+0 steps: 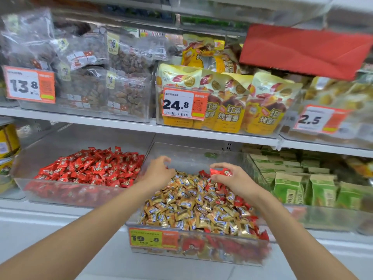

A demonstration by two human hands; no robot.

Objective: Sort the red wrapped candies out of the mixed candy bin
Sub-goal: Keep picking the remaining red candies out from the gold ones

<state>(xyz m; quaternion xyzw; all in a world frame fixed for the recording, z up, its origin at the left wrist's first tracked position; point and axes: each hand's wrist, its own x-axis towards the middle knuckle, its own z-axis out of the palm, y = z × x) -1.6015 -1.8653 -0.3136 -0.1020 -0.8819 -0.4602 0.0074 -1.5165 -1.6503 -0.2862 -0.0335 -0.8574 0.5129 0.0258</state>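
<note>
A clear mixed candy bin [199, 250] is pulled out in front of me, heaped with gold wrapped candies [189, 207] and scattered red ones, mostly along its right side [240, 201]. My right hand [232, 181] is over the back of the heap and pinches a red wrapped candy [220, 172] between thumb and fingers. My left hand [159, 170] hovers at the bin's back left with fingers curled; whether it holds anything I cannot tell. To the left stands a clear bin full of red wrapped candies [90, 168].
A bin of green packets [306, 182] stands to the right. The shelf above carries bagged dried fruit [90, 77] and yellow sweet potato bags [232, 98], with price tags on the edge. A red cloth [302, 49] hangs at upper right. Yellow jars [8, 142] sit far left.
</note>
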